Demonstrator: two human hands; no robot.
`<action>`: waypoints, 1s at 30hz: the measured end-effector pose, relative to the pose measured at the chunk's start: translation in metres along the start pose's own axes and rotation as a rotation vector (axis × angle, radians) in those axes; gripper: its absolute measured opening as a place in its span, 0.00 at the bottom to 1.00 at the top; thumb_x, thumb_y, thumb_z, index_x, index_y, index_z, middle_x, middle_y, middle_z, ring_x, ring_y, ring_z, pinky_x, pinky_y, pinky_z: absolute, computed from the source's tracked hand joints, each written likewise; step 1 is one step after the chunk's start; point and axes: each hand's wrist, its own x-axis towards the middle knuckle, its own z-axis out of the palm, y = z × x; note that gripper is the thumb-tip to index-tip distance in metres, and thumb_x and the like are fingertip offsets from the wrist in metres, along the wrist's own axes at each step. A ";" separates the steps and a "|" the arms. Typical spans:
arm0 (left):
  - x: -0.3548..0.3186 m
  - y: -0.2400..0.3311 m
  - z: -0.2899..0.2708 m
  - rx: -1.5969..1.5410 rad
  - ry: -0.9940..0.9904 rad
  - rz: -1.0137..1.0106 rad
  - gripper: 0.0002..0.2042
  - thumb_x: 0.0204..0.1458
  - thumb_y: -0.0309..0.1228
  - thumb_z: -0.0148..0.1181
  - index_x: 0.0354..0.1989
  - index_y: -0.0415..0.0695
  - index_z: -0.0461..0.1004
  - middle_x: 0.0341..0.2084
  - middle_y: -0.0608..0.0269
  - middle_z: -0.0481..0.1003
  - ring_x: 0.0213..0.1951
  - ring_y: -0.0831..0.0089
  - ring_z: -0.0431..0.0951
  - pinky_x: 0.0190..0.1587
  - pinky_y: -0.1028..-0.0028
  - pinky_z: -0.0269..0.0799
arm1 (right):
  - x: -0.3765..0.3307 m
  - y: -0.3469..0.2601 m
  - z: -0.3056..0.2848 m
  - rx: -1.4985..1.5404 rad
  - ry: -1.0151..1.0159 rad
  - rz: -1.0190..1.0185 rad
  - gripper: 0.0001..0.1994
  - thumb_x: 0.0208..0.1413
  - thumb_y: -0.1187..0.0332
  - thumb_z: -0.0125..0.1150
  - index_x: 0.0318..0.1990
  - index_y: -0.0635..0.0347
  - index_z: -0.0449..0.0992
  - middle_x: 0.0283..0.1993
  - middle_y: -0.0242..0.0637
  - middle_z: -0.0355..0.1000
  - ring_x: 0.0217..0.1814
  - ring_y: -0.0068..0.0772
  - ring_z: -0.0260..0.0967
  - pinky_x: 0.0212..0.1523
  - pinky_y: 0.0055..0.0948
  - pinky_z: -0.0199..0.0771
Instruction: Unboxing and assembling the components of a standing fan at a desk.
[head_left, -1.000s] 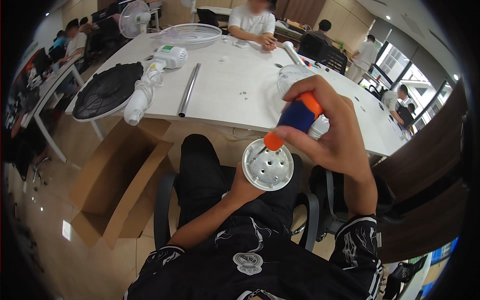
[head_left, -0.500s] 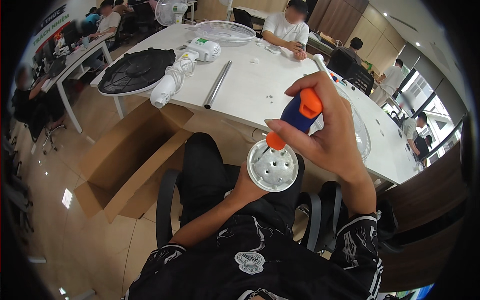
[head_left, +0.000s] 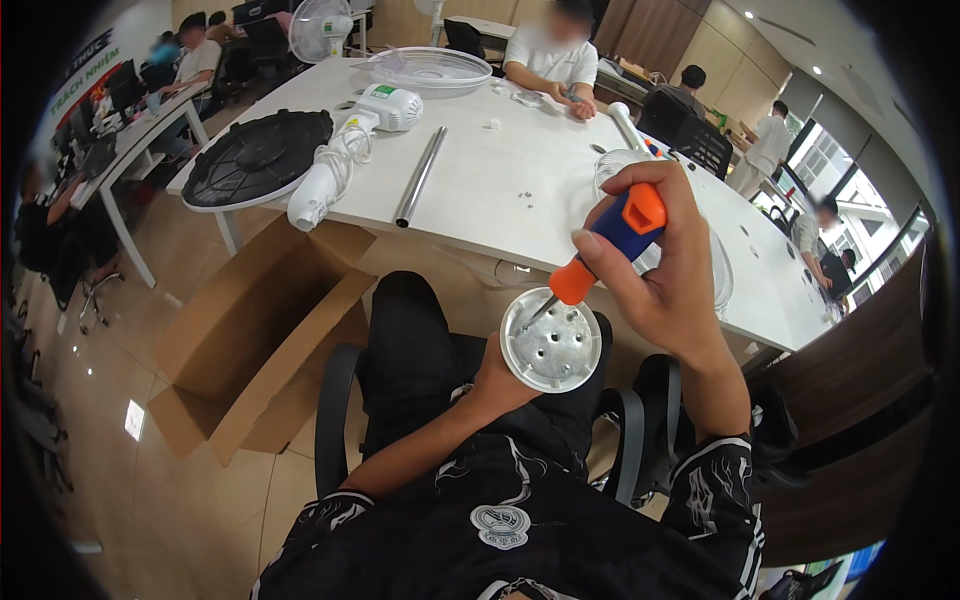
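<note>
My left hand [head_left: 497, 378] is wrapped round a white round part [head_left: 555, 365], its grey metal end face turned up over my lap. Several dark holes and small studs dot that face. A blue-and-orange screwdriver [head_left: 625, 238] is gripped in my right hand [head_left: 675, 295], thumb along the handle. Its thin shaft slants down to the left, and the tip is at the left part of the metal face; whether it sits in a screw is too small to tell.
On the white table [head_left: 470, 215] lie a metal tube [head_left: 421, 178], a white fan motor unit [head_left: 390, 108] with coiled cord, a black round fan base [head_left: 258, 158] and a fan grille [head_left: 425, 70]. An open cardboard box [head_left: 260, 330] stands left of my chair. Across the table sits a person [head_left: 552, 62].
The screwdriver leans further to the right, with its shaft more exposed and its tip on the face's left side. My right hand has shifted slightly right and down. The view has turned a little.
</note>
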 end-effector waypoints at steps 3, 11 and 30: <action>0.002 -0.002 -0.003 -0.015 0.013 0.029 0.32 0.36 0.26 0.77 0.53 0.37 0.69 0.43 0.54 0.78 0.45 0.68 0.80 0.49 0.70 0.75 | -0.007 0.007 -0.015 0.059 0.054 -0.032 0.19 0.52 0.68 0.69 0.46 0.63 0.66 0.33 0.40 0.72 0.34 0.26 0.72 0.37 0.23 0.71; 0.010 -0.014 0.000 0.020 -0.097 0.123 0.30 0.35 0.26 0.77 0.50 0.37 0.72 0.43 0.56 0.79 0.44 0.69 0.80 0.48 0.69 0.75 | -0.038 0.014 -0.049 0.027 0.250 0.175 0.15 0.57 0.72 0.63 0.48 0.63 0.64 0.37 0.39 0.72 0.40 0.25 0.72 0.44 0.24 0.73; 0.015 -0.044 0.020 -0.286 -0.361 -0.071 0.36 0.32 0.26 0.78 0.54 0.38 0.68 0.46 0.57 0.77 0.48 0.70 0.78 0.52 0.69 0.73 | -0.071 0.000 -0.061 -0.142 0.317 0.352 0.16 0.58 0.70 0.62 0.48 0.62 0.64 0.37 0.39 0.73 0.40 0.25 0.73 0.45 0.27 0.73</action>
